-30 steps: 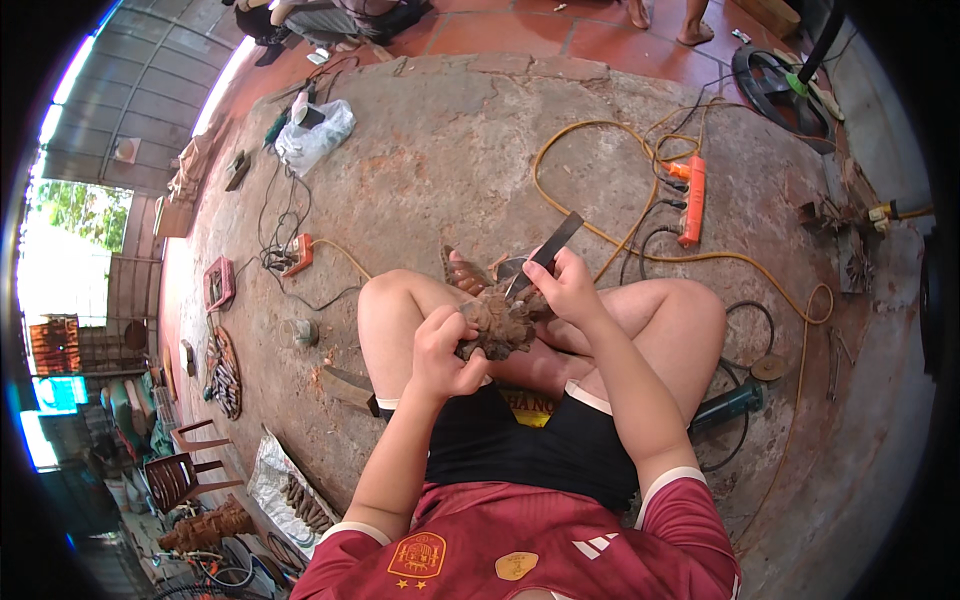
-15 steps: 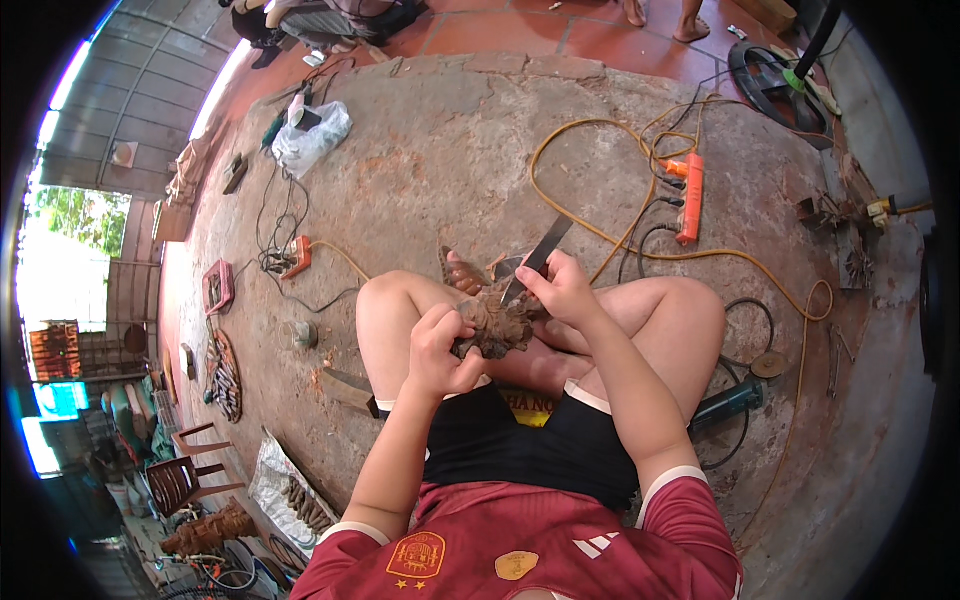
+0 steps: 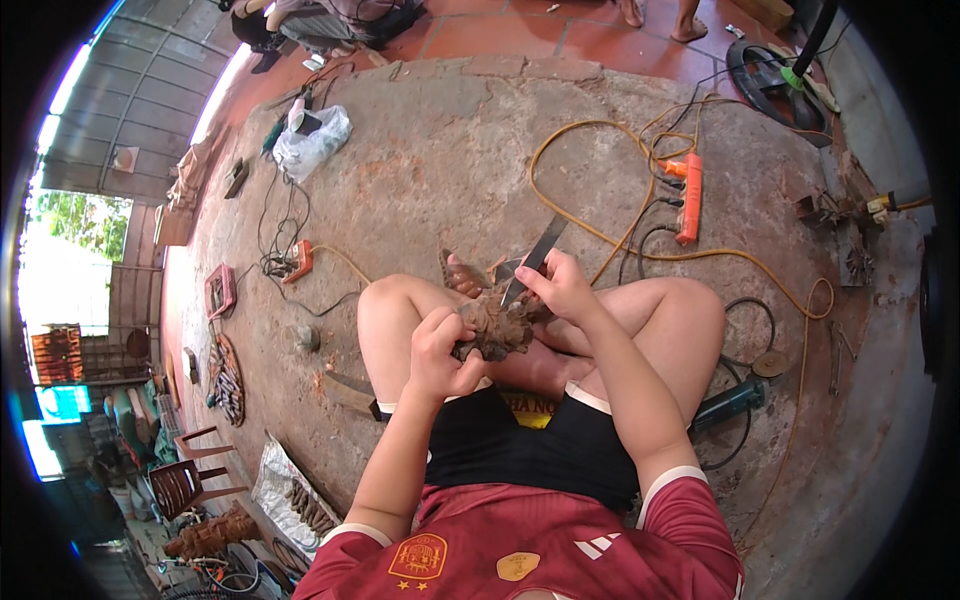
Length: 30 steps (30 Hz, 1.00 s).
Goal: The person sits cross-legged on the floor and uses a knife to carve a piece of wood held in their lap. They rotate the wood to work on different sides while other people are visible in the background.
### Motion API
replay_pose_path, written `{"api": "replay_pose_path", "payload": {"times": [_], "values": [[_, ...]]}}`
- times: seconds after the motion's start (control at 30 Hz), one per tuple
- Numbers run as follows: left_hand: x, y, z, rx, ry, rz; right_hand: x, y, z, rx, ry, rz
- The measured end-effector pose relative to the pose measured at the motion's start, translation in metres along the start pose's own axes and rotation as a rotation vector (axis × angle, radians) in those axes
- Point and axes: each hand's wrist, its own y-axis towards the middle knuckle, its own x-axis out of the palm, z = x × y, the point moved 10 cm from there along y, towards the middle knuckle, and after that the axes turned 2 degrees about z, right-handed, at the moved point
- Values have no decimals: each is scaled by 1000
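A carved brown wooden piece (image 3: 498, 328) with a rough, knobbly surface sits above my crossed legs. My left hand (image 3: 440, 355) grips its left side, fingers curled over the edge. From the right, my right hand (image 3: 558, 290) pinches a flat dark knife-like blade (image 3: 546, 243). The blade's wide end sticks out up and to the right beyond my fingers. Its narrow lower end meets the top of the carving; the exact contact is too small to make out. My foot (image 3: 463, 275) shows just past the carving.
An orange power strip (image 3: 689, 200) with a looping yellow cord lies ahead on the right. A green power tool (image 3: 728, 403) rests beside my right thigh. Ahead on the left are a plastic bag (image 3: 313, 145) and another orange socket block (image 3: 298, 260). Other people sit and stand beyond.
My hands, the carving and the blade stay in nearly the same place. The view has shifted very slightly.
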Motion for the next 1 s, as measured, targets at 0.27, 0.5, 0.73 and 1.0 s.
{"api": "replay_pose_path", "payload": {"times": [0.27,0.5,0.73,1.0], "values": [[-1,-3,1,-4,11,-13,-13,6,10,-27,-22,70],[-1,-6,-2,9,3,-6,-7,10,20,75,17,25],[-3,-8,-4,-5,-8,1,-2,12,24,117,133,6],[-3,-8,-3,21,12,2,-1,15,31,148,71,-40]]}}
